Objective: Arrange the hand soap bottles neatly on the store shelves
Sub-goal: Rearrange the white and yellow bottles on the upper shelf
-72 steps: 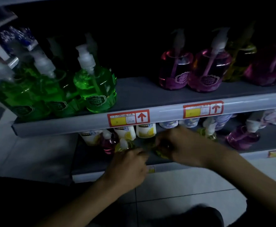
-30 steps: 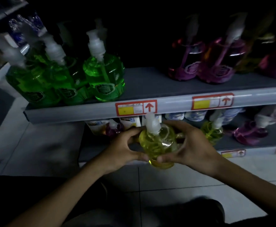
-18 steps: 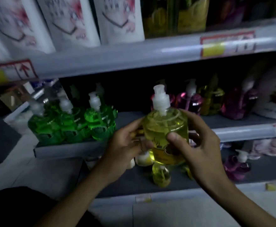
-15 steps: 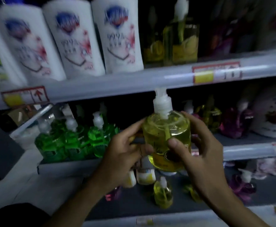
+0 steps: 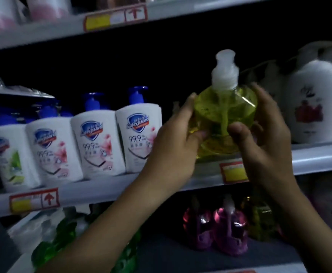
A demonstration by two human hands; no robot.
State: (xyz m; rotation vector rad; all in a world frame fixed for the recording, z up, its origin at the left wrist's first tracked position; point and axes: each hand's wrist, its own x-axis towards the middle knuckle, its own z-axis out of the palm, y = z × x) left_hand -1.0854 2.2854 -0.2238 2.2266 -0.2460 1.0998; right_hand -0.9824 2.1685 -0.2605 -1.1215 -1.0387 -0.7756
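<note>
Yellow soap bottle (image 5: 223, 117) in both hands, above shelf edge (image 5: 319, 158)

Two bare forearms rise from the lower edge of the view, each ending in a hand. The left hand (image 5: 173, 142) and the right hand (image 5: 267, 142) wear no gloves, rings or watch that can be seen. No sleeve shows below either wrist; both arms are uncovered down to the frame edge. The fingernails are short and unpainted. Dim light and blur hide finer detail.
</note>
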